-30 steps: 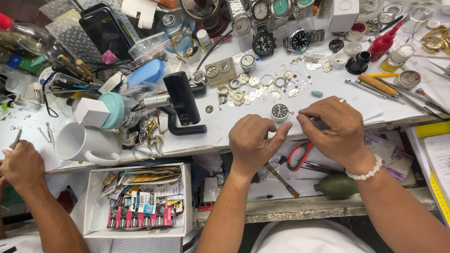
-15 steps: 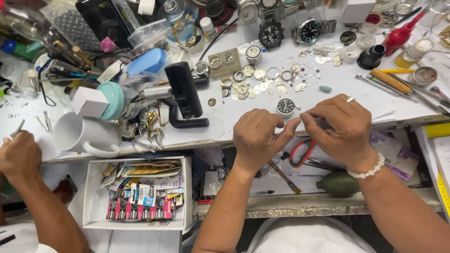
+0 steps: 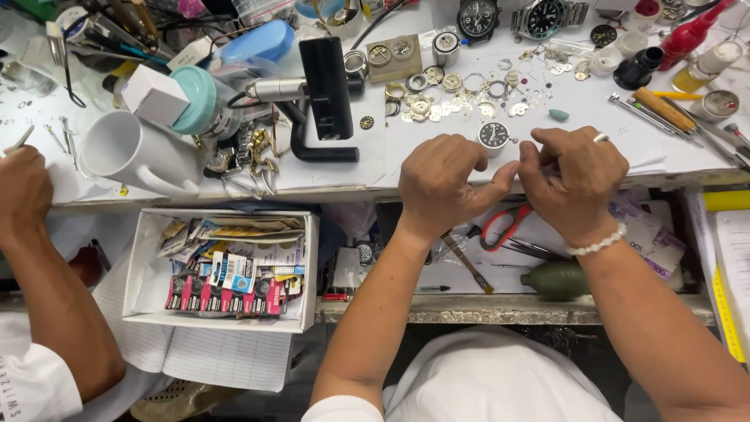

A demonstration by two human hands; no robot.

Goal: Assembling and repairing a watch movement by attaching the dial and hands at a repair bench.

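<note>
While both hands met at the bench edge, the left hand (image 3: 441,187) and right hand (image 3: 574,180) pinched narrowly; what they held was hidden. The watch movement (image 3: 494,135) lay just beyond their fingertips, wanting steady, light handling.

A white mug (image 3: 129,152) lies tipped at nine o'clock on the bench (image 3: 437,168). Red-handled scissors (image 3: 504,227) sit at centre, a green bulb blower (image 3: 556,280) at five o'clock, a battery box (image 3: 141,273) at seven.

We count: white box (image 3: 221,270) of red-and-blue blister cards (image 3: 226,291) below the bench; small white carton (image 3: 153,95) by the mug (image 3: 129,152).
</note>
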